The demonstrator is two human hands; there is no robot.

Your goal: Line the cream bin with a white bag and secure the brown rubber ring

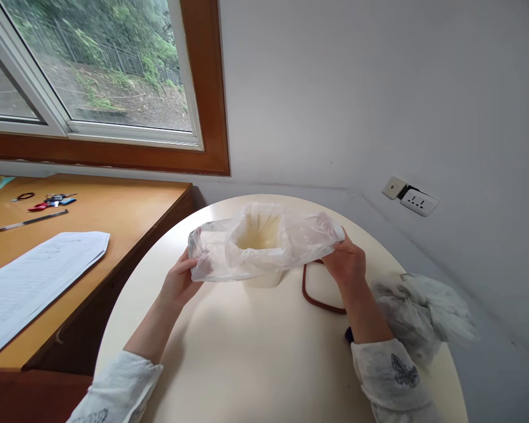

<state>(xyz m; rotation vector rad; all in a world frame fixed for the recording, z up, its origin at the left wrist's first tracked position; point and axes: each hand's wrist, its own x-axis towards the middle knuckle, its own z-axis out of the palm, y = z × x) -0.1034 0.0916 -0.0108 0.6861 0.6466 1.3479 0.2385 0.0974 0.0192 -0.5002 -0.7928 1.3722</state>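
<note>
A thin, see-through white plastic bag [300,241] lines a small cream bin [262,279] on the round table, its edges pulled out wide to both sides. My left hand [183,279] grips the bag's left edge, fingers behind the film. On the other side, my right hand [346,258] pinches the right edge. Through the bag's mouth the pale yellowish inside of the bin shows. Partly behind my right hand, a brown rounded ring frame [321,304] lies flat on the table.
The round cream table [247,364] stands against the wall. At its right edge sits a knotted plastic bag [423,314]. A small dark object [349,335] is partly hidden by my right forearm. The wooden desk [127,200] at left bears papers [48,276], a pen [33,220] and keys [53,201].
</note>
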